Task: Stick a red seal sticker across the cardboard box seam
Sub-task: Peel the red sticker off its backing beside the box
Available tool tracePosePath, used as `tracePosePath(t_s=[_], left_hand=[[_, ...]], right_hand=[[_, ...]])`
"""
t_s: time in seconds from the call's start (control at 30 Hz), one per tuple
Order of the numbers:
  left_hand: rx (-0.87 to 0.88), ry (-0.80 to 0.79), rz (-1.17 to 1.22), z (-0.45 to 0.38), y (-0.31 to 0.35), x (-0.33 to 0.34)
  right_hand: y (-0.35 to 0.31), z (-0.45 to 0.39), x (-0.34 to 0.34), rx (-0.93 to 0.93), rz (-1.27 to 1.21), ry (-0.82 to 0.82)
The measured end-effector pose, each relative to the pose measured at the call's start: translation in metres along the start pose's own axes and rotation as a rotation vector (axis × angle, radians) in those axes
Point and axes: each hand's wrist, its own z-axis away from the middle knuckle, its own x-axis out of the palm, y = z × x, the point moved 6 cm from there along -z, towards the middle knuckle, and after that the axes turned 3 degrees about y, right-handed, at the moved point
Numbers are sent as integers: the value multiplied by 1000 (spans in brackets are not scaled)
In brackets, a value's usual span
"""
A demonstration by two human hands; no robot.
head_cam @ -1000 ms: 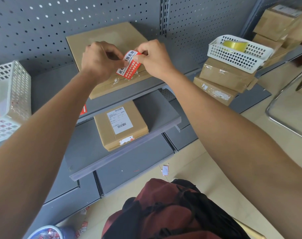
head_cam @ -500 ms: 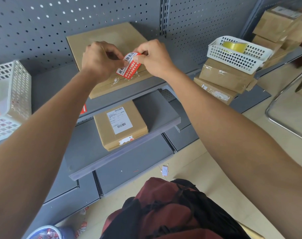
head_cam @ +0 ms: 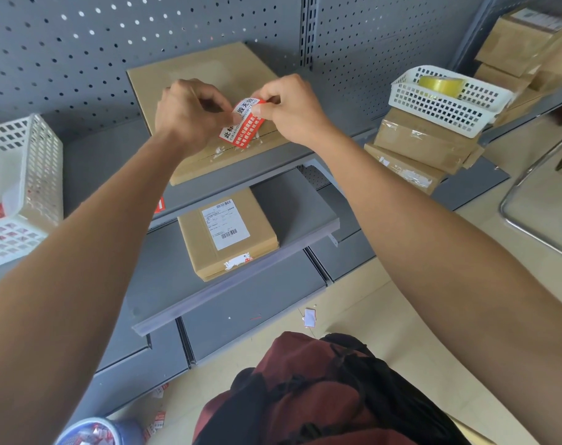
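Little has moved: both hands keep pinching the red seal sticker (head_cam: 241, 122) just above the cardboard box (head_cam: 209, 78). Right hand (head_cam: 292, 114) grips its upper end, left hand (head_cam: 190, 114) its left edge; its long axis crosses the seam (head_cam: 222, 152) below.

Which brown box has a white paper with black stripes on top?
The small box on the lower shelf, below the hands. Its top carries a white label with barcodes. The bigger box under the hands has none.

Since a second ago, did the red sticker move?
No, hardly: the red sticker sits at the same spot over the cardboard box seam, pinched by the left hand and right hand.
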Motion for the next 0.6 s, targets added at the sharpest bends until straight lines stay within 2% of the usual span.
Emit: tracePosePath(t_s=[0.47, 0.6], left_hand=[[23, 4, 25, 1, 2, 0], [29, -9, 23, 3, 3, -1]], right_hand=[[-1, 4, 6, 50, -59, 47], [-5, 3, 7, 58, -45, 2]])
